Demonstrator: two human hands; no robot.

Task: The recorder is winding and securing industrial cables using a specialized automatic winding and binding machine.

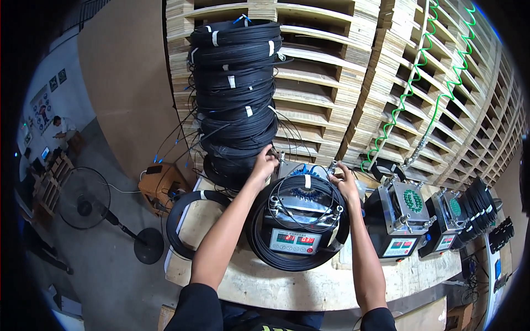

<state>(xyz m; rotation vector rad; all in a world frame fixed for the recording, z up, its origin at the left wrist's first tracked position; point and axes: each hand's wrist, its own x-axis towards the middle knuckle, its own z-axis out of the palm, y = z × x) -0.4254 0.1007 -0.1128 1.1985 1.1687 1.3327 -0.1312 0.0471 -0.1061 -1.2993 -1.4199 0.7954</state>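
A black polishing machine with a small red-lit display stands in front of me. A large coil of black cable hangs round it, with a white tag at its top. Blue-tipped cable ends ring the machine's metal top plate. My left hand is curled beside the back left metal post; its fingertips are partly hidden, and what they hold cannot be made out. At the back right corner, my right hand has its fingers closed about a metal knob.
A tall stack of black cable coils rises behind my left hand, before wooden pallets. To the right stand two similar machines. One loose coil lies at the bench's left edge. A fan stands on the floor; green coiled hoses hang right.
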